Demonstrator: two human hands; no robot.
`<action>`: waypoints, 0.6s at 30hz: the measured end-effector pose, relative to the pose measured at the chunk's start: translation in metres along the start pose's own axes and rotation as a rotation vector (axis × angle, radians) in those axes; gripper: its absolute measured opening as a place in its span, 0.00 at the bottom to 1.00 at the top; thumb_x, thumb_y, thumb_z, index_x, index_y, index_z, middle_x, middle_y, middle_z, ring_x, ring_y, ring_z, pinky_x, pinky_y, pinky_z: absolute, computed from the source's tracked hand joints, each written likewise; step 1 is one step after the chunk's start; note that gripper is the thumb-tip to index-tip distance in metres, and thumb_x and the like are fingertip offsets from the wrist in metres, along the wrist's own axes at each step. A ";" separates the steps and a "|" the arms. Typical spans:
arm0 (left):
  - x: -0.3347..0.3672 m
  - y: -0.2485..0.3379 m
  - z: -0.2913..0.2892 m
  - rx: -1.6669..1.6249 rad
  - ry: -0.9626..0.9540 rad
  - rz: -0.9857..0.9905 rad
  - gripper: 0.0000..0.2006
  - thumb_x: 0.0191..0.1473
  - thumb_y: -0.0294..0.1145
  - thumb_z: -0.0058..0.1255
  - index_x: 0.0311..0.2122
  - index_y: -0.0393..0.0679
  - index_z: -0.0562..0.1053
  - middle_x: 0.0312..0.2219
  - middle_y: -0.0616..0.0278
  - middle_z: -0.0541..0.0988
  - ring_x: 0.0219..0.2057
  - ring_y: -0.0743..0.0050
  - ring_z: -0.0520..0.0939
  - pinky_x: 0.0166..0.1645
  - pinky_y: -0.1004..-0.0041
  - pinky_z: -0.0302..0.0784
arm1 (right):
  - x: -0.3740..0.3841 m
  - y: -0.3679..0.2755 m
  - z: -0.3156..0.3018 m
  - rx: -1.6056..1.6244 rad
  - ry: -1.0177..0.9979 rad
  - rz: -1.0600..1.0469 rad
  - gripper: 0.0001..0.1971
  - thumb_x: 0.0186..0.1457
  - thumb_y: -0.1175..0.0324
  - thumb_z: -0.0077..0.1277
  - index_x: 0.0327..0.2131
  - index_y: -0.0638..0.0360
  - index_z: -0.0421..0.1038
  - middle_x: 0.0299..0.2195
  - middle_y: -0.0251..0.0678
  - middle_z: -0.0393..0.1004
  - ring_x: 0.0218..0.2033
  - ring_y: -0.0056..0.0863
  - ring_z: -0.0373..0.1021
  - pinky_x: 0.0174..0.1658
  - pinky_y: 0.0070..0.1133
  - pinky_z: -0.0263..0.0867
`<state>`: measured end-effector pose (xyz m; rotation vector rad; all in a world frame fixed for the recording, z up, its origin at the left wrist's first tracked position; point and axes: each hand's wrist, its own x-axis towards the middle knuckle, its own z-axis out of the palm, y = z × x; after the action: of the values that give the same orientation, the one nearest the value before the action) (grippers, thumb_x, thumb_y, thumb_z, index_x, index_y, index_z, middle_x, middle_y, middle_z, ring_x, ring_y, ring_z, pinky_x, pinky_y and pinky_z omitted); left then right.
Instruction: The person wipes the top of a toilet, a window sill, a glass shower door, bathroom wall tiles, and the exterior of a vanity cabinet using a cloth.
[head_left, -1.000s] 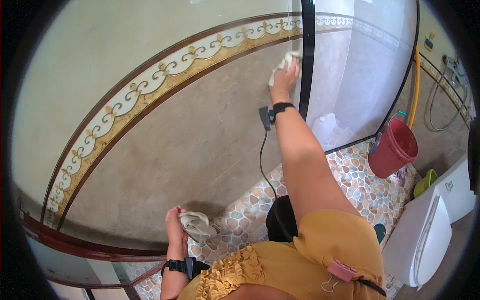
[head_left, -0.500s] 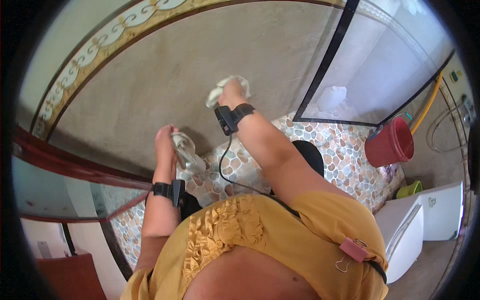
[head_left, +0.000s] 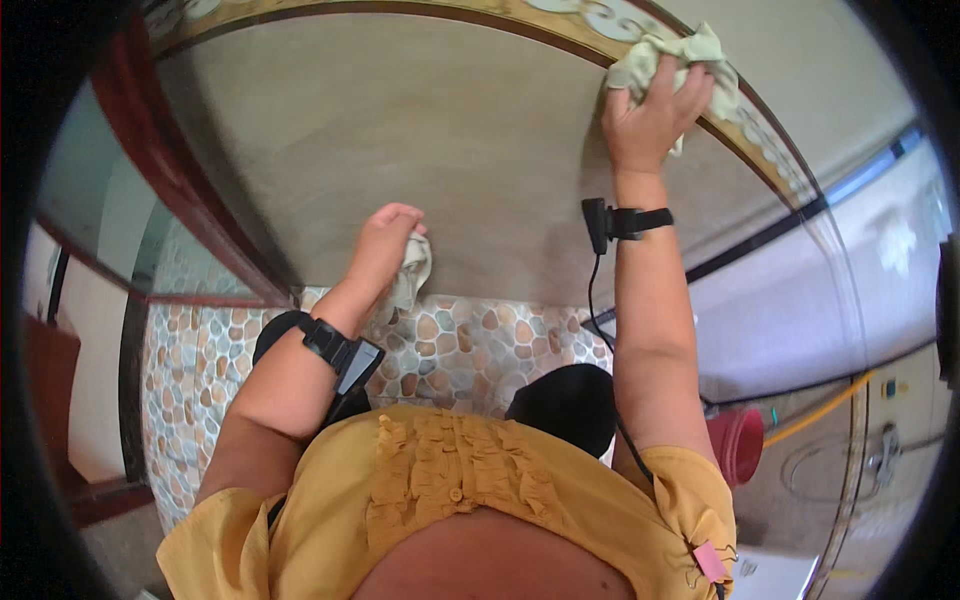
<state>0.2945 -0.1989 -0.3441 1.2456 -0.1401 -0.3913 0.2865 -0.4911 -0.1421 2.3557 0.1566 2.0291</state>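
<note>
With fingers spread, my right hand point(head_left: 648, 122) presses a pale cream cloth point(head_left: 690, 60) flat against the decorative border point(head_left: 540, 22) of the grey-brown wall point(head_left: 450, 130), at the upper right. Lower and to the left, my left hand point(head_left: 385, 245) is closed around a second pale cloth point(head_left: 414, 270), which hangs from its inner side in front of the wall's lower part. Each wrist wears a black strap with a small device, and a cable runs from the right one along the arm.
A pebble-patterned floor point(head_left: 440, 350) lies below me. At left stands a dark red door frame point(head_left: 170, 150) with glass. To the right are a black-edged glass panel point(head_left: 780, 300), a red bucket point(head_left: 738, 445), a yellow hose point(head_left: 820, 410) and a tap point(head_left: 885, 455).
My right hand has moved up and right with its cloth, from the lower wall to the border. The left hand has shifted slightly up and right with its cloth. My view has turned.
</note>
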 end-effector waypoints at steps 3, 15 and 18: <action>0.010 0.000 -0.009 0.000 0.067 0.040 0.08 0.58 0.31 0.45 0.37 0.39 0.74 0.27 0.63 0.78 0.27 0.80 0.75 0.33 0.79 0.70 | -0.034 -0.055 0.056 0.021 -0.035 -0.314 0.29 0.44 0.50 0.60 0.51 0.46 0.70 0.56 0.41 0.62 0.61 0.44 0.54 0.62 0.42 0.50; 0.020 -0.007 -0.037 -0.266 0.302 0.147 0.08 0.57 0.29 0.44 0.34 0.37 0.74 0.27 0.60 0.78 0.28 0.75 0.76 0.36 0.76 0.71 | -0.216 -0.108 0.094 0.404 -0.852 -1.124 0.21 0.51 0.66 0.45 0.50 0.52 0.71 0.59 0.28 0.64 0.61 0.27 0.58 0.65 0.31 0.49; 0.010 0.017 -0.047 -0.245 0.295 0.187 0.08 0.57 0.28 0.44 0.36 0.37 0.74 0.28 0.60 0.78 0.28 0.76 0.76 0.35 0.78 0.70 | -0.180 -0.095 0.070 0.408 -0.940 -1.004 0.20 0.51 0.67 0.47 0.49 0.51 0.71 0.57 0.30 0.65 0.57 0.29 0.63 0.60 0.30 0.58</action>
<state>0.3223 -0.1566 -0.3443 1.0250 0.0439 -0.0574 0.3241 -0.4109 -0.3386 2.3332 1.4086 0.4195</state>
